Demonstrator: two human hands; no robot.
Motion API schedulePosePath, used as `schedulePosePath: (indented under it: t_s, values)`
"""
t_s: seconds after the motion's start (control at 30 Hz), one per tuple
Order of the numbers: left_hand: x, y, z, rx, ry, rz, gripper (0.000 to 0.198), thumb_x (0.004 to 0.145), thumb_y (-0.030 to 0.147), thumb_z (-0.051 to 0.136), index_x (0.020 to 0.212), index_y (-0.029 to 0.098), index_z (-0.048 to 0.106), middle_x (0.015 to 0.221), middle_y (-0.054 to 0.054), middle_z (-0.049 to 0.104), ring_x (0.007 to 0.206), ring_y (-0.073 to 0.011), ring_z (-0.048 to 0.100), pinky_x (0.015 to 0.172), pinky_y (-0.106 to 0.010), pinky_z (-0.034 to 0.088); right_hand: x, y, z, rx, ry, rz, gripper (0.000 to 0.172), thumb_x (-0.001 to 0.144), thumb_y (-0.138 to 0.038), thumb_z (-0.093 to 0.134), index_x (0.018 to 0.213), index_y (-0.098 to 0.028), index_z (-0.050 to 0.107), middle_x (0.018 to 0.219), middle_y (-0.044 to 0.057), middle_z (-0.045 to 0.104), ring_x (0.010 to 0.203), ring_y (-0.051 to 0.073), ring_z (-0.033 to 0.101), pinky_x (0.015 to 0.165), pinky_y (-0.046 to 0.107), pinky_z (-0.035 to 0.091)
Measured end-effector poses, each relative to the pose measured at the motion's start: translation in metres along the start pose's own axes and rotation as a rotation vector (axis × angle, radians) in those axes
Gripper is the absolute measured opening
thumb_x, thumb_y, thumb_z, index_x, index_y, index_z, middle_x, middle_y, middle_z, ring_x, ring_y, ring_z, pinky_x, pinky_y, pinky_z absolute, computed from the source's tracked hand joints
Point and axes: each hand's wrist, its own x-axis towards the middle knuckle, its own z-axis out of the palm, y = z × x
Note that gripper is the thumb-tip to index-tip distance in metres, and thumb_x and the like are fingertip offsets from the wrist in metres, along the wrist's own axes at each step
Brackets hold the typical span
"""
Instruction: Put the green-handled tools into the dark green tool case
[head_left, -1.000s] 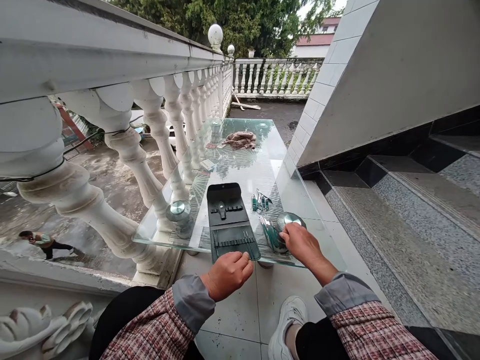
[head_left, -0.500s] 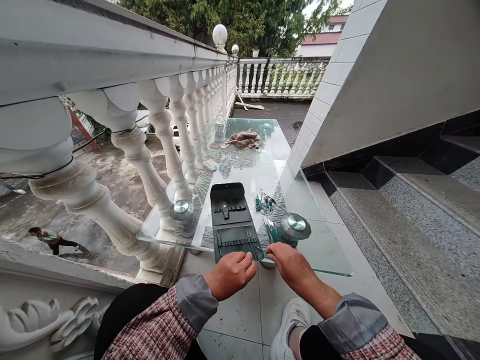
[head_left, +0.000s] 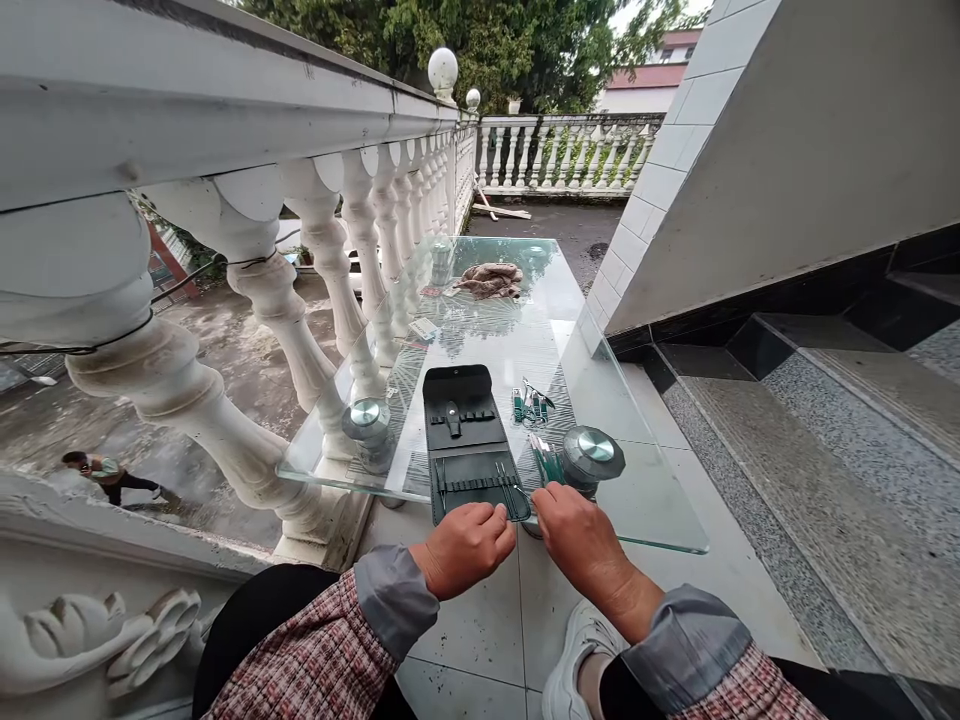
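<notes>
A dark manicure case (head_left: 469, 437) lies unfolded on the glass table, with a row of elastic loops across each half. Several thin metal tools (head_left: 504, 476) stand in the loops of the near half, and a small dark sheath sits in the far half. My left hand (head_left: 466, 548) is closed on the near edge of the case. Beside the case's right corner, my right hand (head_left: 577, 530) pinches a thin metal tool (head_left: 522, 492) whose tip points at the loops. Nail clippers (head_left: 531, 402) and green-handled tools (head_left: 547, 460) lie to the right.
The glass tabletop (head_left: 645, 490) has round metal-capped supports (head_left: 592, 447). A crumpled brown cloth (head_left: 489, 280) and a small card (head_left: 424, 329) lie farther back. A white balustrade (head_left: 322, 250) runs along the left; stone steps (head_left: 810, 440) rise at right. Someone (head_left: 112, 475) is below, past the balustrade.
My right hand has moved slightly left with the thin tool, nearer the case's right edge. My left hand stays at the near edge.
</notes>
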Motion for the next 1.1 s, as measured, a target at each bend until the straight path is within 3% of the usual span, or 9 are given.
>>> schedulePosePath:
  t_s: [0.23, 0.43, 0.6, 0.73, 0.83, 1.1]
  values:
    - [0.002, 0.0, -0.002, 0.003, 0.015, 0.003, 0.019, 0.092, 0.009, 0.039, 0.089, 0.011, 0.057, 0.096, -0.01, 0.064, 0.078, -0.0159, 0.06, 0.068, -0.028, 0.051, 0.003, -0.004, 0.001, 0.053, -0.059, 0.032, 0.018, 0.083, -0.011, 0.045, 0.069, -0.018, 0.054, 0.068, 0.003, 0.056, 0.061, 0.013, 0.051, 0.056, 0.026, 0.03]
    - [0.002, 0.0, -0.001, -0.003, 0.011, 0.001, 0.019, 0.091, 0.008, 0.039, 0.087, 0.011, 0.057, 0.093, -0.009, 0.064, 0.077, -0.0159, 0.059, 0.067, -0.027, 0.051, 0.004, -0.011, 0.01, 0.037, -0.027, 0.071, 0.022, 0.081, -0.006, 0.041, 0.066, -0.018, 0.052, 0.066, 0.003, 0.056, 0.059, 0.013, 0.052, 0.054, 0.025, 0.03]
    - [0.002, 0.0, -0.001, 0.005, -0.037, 0.008, 0.018, 0.092, 0.009, 0.038, 0.09, 0.011, 0.056, 0.095, -0.01, 0.062, 0.077, -0.0156, 0.059, 0.066, -0.028, 0.05, 0.007, -0.008, 0.011, 0.339, 0.028, 0.143, 0.012, 0.083, -0.018, 0.045, 0.079, -0.018, 0.056, 0.077, 0.004, 0.063, 0.07, 0.015, 0.059, 0.061, 0.024, 0.038]
    - [0.002, 0.0, -0.002, -0.001, -0.061, -0.011, 0.015, 0.092, 0.01, 0.039, 0.089, 0.012, 0.054, 0.095, -0.009, 0.062, 0.073, -0.0146, 0.057, 0.064, -0.027, 0.049, 0.004, 0.006, -0.006, 0.571, -0.19, 0.233, 0.009, 0.078, -0.026, 0.053, 0.085, -0.02, 0.053, 0.066, -0.001, 0.061, 0.062, 0.015, 0.057, 0.058, 0.025, 0.038]
    - [0.002, 0.001, -0.001, -0.002, -0.053, -0.013, 0.014, 0.092, 0.01, 0.041, 0.087, 0.013, 0.054, 0.097, -0.009, 0.062, 0.074, -0.0153, 0.057, 0.064, -0.028, 0.049, -0.001, 0.014, -0.017, 0.674, -0.351, 0.211, 0.015, 0.073, -0.021, 0.054, 0.087, -0.022, 0.05, 0.063, -0.005, 0.058, 0.059, 0.013, 0.054, 0.057, 0.024, 0.037]
    - [0.002, -0.001, -0.001, 0.003, -0.055, -0.003, 0.017, 0.093, 0.011, 0.039, 0.087, 0.014, 0.055, 0.094, -0.008, 0.062, 0.071, -0.0151, 0.056, 0.062, -0.027, 0.048, 0.004, 0.016, -0.012, 0.74, -0.319, 0.124, 0.007, 0.072, -0.016, 0.049, 0.076, -0.021, 0.046, 0.069, -0.004, 0.053, 0.064, 0.012, 0.048, 0.061, 0.023, 0.037]
